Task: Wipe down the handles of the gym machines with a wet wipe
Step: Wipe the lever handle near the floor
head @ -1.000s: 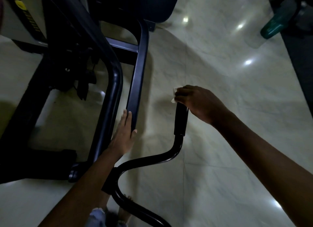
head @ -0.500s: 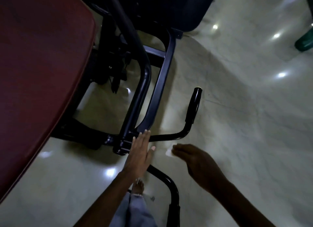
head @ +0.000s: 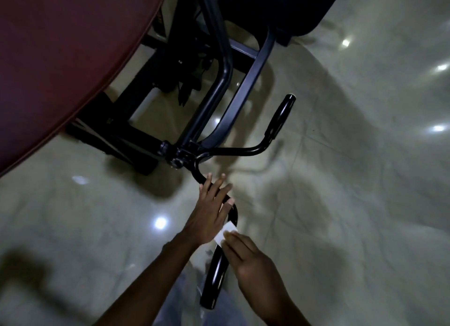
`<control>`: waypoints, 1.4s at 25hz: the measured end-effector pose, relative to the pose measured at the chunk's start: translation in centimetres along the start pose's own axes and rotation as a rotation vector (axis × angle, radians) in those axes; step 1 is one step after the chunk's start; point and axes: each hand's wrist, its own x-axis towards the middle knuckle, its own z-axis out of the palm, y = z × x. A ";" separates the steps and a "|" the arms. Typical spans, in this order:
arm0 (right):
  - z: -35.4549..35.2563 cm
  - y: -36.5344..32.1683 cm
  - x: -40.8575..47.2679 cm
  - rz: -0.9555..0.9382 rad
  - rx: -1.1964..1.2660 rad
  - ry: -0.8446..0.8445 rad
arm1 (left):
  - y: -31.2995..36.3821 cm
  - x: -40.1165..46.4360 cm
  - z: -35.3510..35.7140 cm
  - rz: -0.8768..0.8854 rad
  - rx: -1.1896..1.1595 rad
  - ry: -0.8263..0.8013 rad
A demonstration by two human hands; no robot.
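A black gym machine has two curved handles. The far handle (head: 280, 116) points up to the right with nothing on it. The near handle (head: 215, 277) runs down toward me. My left hand (head: 209, 213) lies flat on the bend of the near handle, fingers spread. My right hand (head: 250, 260) pinches a small white wet wipe (head: 225, 233) and presses it against the top of the near handle's grip, just below my left hand.
A dark red padded seat (head: 68, 57) fills the upper left. The machine's black frame bars (head: 241, 87) and base stand behind the handles. Glossy pale marble floor (head: 353, 204) spreads to the right. My legs show below the near handle.
My right hand left the far handle's tip and carried the wipe to the near handle. My left hand moved from the frame bar onto the near handle's bend. The view shifted right and down.
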 end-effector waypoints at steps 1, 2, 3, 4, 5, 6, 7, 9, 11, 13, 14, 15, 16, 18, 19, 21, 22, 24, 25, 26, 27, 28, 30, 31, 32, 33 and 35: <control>0.0 -0.2 -0.7 0.002 0.006 0.030 | 0.0 -0.4 0.0 0.040 0.004 -0.006; 0.0 -0.5 -1.2 0.043 0.039 0.060 | 0.0 -0.7 -0.2 0.072 0.015 -0.018; 0.3 -0.8 -1.2 0.103 0.079 0.081 | -0.2 -0.8 -0.5 0.090 0.020 -0.037; 0.7 -1.2 -1.2 0.161 0.105 0.095 | -0.4 -0.8 -0.8 0.091 0.015 -0.057; 1.0 -1.9 -1.0 0.208 0.116 0.098 | -0.7 -0.7 -1.1 0.082 0.006 -0.068; 1.3 -2.4 -0.9 0.226 0.099 0.100 | -0.9 -0.6 -1.3 0.074 0.004 -0.071; 1.7 -2.9 -1.1 0.211 0.061 0.106 | -1.2 -0.6 -1.4 0.071 0.008 -0.069; 2.3 -3.5 -1.8 0.158 -0.013 0.129 | -1.9 -0.6 -1.6 0.081 0.024 -0.063; 2.4 -4.0 -2.2 0.216 0.008 0.171 | -2.4 -0.6 -1.8 0.107 0.030 -0.067; 3.1 -4.7 -2.2 0.349 0.071 0.212 | -2.3 -0.5 -2.0 0.121 0.017 -0.075; 3.6 -5.4 -2.5 0.396 0.112 0.219 | -2.2 -0.6 -2.1 0.118 0.013 -0.079; 3.9 -6.0 -2.9 0.409 0.134 0.224 | -2.0 -0.6 -2.1 0.110 0.009 -0.083; 4.1 -6.7 -3.2 0.401 0.128 0.220 | -1.9 -0.6 -2.2 0.107 0.009 -0.089; 3.7 -7.6 -3.5 0.427 0.068 0.164 | -1.9 -0.6 -2.4 0.106 0.022 -0.097; 3.5 -7.7 -3.3 0.465 0.051 0.155 | -1.9 -0.5 -2.4 0.103 0.033 -0.097; 3.5 -8.1 -2.6 0.545 0.052 0.183 | -1.8 -0.5 -2.4 0.098 0.044 -0.100; 3.7 -8.6 -2.4 0.560 0.086 0.226 | -1.8 -0.5 -2.4 0.091 0.038 -0.103; 4.0 -9.2 -2.9 0.535 0.120 0.294 | -1.8 -0.5 -2.4 0.096 0.027 -0.106; 4.1 -9.3 -3.4 0.522 0.093 0.277 | -1.8 -0.5 -2.3 0.109 0.024 -0.103; 4.0 -9.2 -3.9 0.505 0.060 0.244 | -1.8 -0.6 -2.3 0.117 0.021 -0.099; 3.8 -9.1 -4.0 0.524 0.072 0.217 | -1.8 -0.6 -2.3 0.122 0.021 -0.093; 3.6 -9.1 -3.8 0.576 0.095 0.209 | -1.9 -0.6 -2.2 0.130 0.024 -0.089; 4.3 -9.3 -4.0 0.610 0.127 0.235 | -2.1 -0.5 -2.1 0.137 0.033 -0.073; 4.8 -9.5 -4.3 0.594 0.161 0.262 | -2.2 -0.5 -2.0 0.139 0.039 -0.070; 5.1 -9.7 -4.7 0.554 0.181 0.269 | -2.1 -0.5 -2.0 0.143 0.040 -0.071; 4.8 -10.0 -5.2 0.524 0.187 0.265 | -2.2 -0.5 -2.0 0.147 0.037 -0.070; 4.3 -10.2 -5.7 0.486 0.147 0.246 | -2.2 -0.5 -2.1 0.153 0.028 -0.060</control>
